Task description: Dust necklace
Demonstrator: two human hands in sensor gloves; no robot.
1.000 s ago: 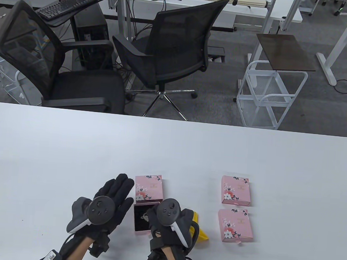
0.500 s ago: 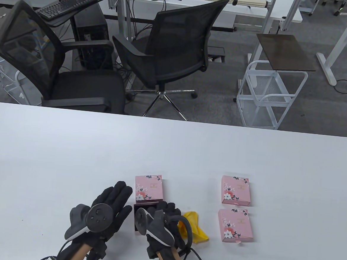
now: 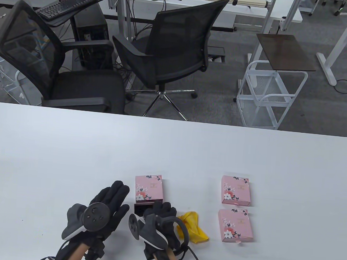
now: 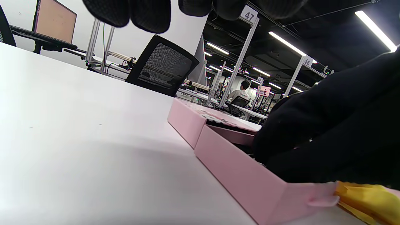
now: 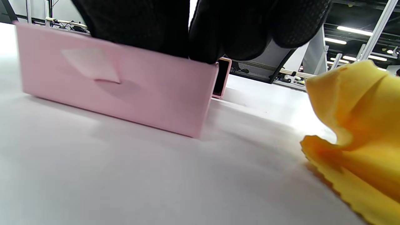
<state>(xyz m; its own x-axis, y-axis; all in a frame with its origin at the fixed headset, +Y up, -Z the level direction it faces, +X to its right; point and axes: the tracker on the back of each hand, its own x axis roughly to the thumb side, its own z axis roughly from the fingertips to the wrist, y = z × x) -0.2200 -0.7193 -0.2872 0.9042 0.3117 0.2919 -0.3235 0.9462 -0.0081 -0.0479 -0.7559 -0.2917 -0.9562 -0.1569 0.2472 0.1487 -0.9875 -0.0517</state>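
An open pink drawer tray [image 3: 138, 209] lies pulled out of its floral pink sleeve [image 3: 148, 187] near the table's front. My right hand [image 3: 160, 209] covers the tray, its fingers dipping over the rim into it [image 5: 218, 28]. The necklace inside is hidden beneath them, so any pinch cannot be seen. My left hand [image 3: 118, 191] lies flat on the table just left of the tray, fingers straight, holding nothing. A yellow cloth [image 3: 195, 228] sits crumpled on the table right of my right hand, loose. The left wrist view shows the tray's side wall [image 4: 237, 168] and the cloth [image 4: 365, 197].
Two closed floral pink boxes [image 3: 236, 190] [image 3: 235, 225] lie to the right, one behind the other. The white table [image 3: 172, 147] stretches far beyond them. Black office chairs [image 3: 173, 47] and a white wire cart [image 3: 268, 95] stand past its far edge.
My right hand rolled its wrist and moved left onto the tray, hiding the necklace and uncovering the yellow cloth. My left hand drew back slightly toward me.
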